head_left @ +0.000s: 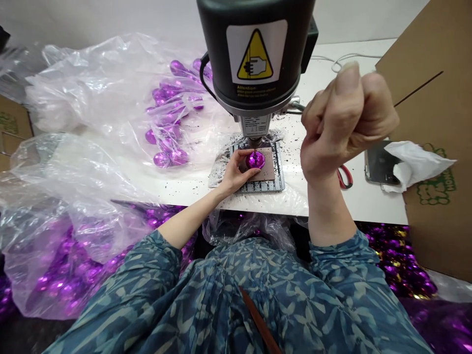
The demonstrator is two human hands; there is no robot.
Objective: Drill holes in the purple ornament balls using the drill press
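A black bench drill press (258, 54) with a yellow hand-warning sticker stands right in front of me. Under its chuck, a shiny purple faceted ball (255, 160) rests on a brown board (267, 172) over the slotted metal base (278, 184). My left hand (236, 172) pinches the ball from the left between thumb and fingers. The drill tip comes down to the top of the ball; whether it has entered is too small to tell. My right hand (346, 118), raised at the machine's right side, is closed in a fist round the feed lever (298, 106), whose end is hidden.
Clear plastic bags with purple pieces (165, 98) lie left on the white table (195, 191); another bulging bag (70, 265) hangs below. Dark shavings surround the base. Red-handled scissors (345, 177), a phone (379, 164), crumpled tissue (420, 162) and a cardboard box (435, 216) are right.
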